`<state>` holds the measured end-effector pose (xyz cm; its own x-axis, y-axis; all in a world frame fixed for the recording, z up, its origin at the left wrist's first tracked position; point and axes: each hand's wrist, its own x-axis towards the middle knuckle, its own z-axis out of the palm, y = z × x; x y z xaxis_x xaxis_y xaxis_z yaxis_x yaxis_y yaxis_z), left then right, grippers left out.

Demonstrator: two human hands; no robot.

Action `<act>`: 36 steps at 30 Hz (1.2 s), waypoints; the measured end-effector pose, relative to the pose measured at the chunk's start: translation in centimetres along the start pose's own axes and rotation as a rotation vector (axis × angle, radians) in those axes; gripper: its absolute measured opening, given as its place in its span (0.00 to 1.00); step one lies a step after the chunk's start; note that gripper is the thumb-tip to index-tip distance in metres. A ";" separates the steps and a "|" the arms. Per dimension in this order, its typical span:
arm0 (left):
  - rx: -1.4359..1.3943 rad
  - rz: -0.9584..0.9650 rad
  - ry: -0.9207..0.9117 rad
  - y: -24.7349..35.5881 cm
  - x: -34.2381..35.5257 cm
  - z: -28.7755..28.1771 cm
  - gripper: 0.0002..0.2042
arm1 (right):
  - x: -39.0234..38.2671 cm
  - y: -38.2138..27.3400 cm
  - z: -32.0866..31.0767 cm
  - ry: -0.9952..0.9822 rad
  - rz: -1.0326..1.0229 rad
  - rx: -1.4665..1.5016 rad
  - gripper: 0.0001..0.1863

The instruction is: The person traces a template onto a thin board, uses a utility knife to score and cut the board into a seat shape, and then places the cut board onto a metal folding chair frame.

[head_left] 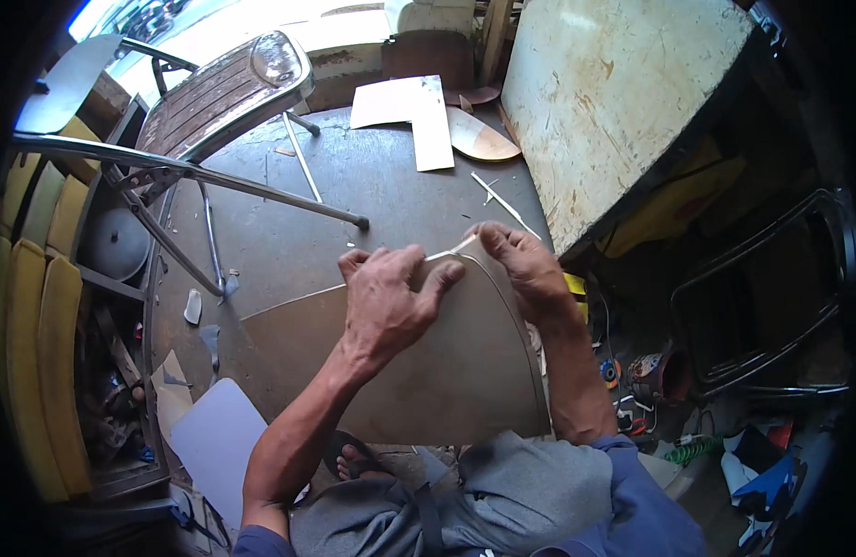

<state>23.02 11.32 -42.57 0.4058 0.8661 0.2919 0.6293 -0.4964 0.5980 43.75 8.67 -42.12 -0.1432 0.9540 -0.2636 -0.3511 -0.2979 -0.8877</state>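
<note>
A brown panel [447, 371] with a rounded far right corner and a thin pale edge lies in front of me, its near side by my lap. My left hand [386, 292] grips its far edge, thumb on top and fingers curled over the rim. Close by, at the rounded corner, my right hand [525, 269] pinches a thin whitish strip [464, 245] that rises off the panel's edge. The tips of the right fingers are partly hidden, and the strip's far end cannot be made out.
A folding chair [224, 93] stands on the dark worktop [261, 232] at the left. White L-shaped sheet [433, 121], half-round piece [482, 136] and narrow offcuts lie farther back. A worn cabinet [623, 102] blocks the right. Yellow pads [61, 362] line the left; a black chair frame [762, 297] stands right.
</note>
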 end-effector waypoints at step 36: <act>-0.028 -0.361 0.238 -8.7 -0.5 -5.1 0.30 | -2.3 5.4 2.3 0.131 -0.139 -0.370 0.15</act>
<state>13.95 15.47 -44.16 -0.0030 0.9750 0.2220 0.6835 -0.1600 0.7122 40.03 4.78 -45.44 0.0091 0.9876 -0.1566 0.0010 -0.1566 -0.9877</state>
